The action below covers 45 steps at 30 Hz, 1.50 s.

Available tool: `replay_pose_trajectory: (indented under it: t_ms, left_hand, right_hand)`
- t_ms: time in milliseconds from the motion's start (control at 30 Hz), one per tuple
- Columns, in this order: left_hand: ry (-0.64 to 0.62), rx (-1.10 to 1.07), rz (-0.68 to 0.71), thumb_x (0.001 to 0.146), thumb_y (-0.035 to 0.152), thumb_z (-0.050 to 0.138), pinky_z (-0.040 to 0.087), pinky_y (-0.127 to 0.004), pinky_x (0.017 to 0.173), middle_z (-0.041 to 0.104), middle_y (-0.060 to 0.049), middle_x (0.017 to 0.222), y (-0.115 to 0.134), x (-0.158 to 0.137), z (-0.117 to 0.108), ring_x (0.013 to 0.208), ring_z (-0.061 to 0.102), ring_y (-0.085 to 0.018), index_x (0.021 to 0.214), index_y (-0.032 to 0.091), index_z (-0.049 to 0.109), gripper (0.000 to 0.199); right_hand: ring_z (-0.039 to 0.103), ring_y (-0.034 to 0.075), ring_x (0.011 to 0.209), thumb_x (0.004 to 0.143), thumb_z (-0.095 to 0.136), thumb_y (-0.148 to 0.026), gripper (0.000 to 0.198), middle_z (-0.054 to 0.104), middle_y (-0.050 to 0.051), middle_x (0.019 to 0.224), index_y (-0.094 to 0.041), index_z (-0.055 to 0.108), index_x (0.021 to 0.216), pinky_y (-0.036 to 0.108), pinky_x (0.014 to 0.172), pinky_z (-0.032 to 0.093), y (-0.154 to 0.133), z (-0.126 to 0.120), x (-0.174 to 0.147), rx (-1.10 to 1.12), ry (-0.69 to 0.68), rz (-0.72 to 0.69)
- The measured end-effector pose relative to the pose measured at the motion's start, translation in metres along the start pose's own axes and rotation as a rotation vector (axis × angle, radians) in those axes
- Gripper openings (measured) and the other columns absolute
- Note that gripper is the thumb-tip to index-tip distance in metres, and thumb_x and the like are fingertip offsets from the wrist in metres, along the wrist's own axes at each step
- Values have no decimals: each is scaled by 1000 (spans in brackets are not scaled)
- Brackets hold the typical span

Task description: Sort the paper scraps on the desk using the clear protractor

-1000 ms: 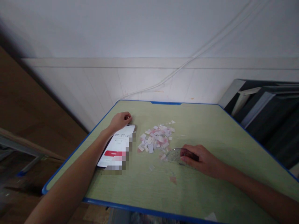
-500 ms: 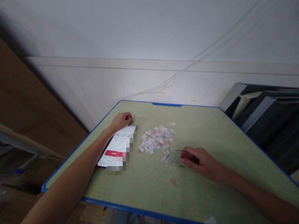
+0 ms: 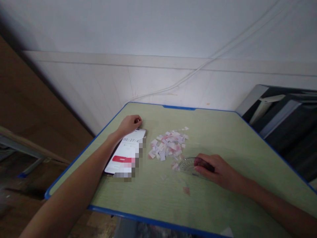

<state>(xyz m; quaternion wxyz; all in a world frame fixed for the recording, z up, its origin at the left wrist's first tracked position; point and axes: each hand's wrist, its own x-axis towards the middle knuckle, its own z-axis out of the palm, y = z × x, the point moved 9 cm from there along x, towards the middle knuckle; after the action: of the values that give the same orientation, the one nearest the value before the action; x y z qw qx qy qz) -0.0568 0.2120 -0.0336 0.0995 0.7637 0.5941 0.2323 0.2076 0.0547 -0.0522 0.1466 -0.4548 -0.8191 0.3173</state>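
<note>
A clear half-round protractor (image 3: 187, 164) is gripped at its right part by my right hand (image 3: 210, 167). Its curved left end touches or lies over a few paper scraps just below the main pile. That pile of small white and pink paper pieces (image 3: 169, 144) sits near the middle of the table. Beyond the top end of a phone (image 3: 125, 152), my left hand (image 3: 131, 123) rests on the table with curled fingers. Whether those fingers hold anything is hard to make out. The phone's lit screen shows a running timer and a red button.
The light green table (image 3: 148, 195) has a blue edge. A reddish scrap (image 3: 186, 190) lies toward its front. Black folders or flat cases (image 3: 289, 122) stand at the right. A brown panel (image 3: 37, 96) is at the left, and a white cable (image 3: 183, 79) runs along the wall behind.
The view has tilted slightly, so the table appears a little higher and farther right. Against the table, both hands and the protractor look almost unmoved.
</note>
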Motion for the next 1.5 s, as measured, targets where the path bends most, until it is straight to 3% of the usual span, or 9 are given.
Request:
replay_pose_trajectory:
  t_ms: [433,867,1500]
  left_hand:
    - [15,-8,-1,70,37,45,31,-26,52,54,-2,57,0,-3,-6,55,47,-14,69,16,58,24]
    - [17,-103,-57,68,38,49,30,-24,49,52,0,54,-7,-2,-5,51,45,-12,72,16,57,23]
    - [11,-40,-39,68,35,49,31,-25,51,54,-2,56,-6,-1,-6,54,46,-14,70,16,60,22]
  right_hand:
    - [45,11,49,85,46,-32,20,53,-1,57,-15,56,79,22,48,32,-9,-1,0,-47,9,-65]
    - [48,12,51,85,47,-29,18,57,1,60,-15,56,78,23,50,33,-13,-3,-1,-46,4,-73]
    - [47,11,50,85,47,-29,17,55,0,59,-16,55,79,23,50,34,-11,-1,-3,-66,-27,-38]
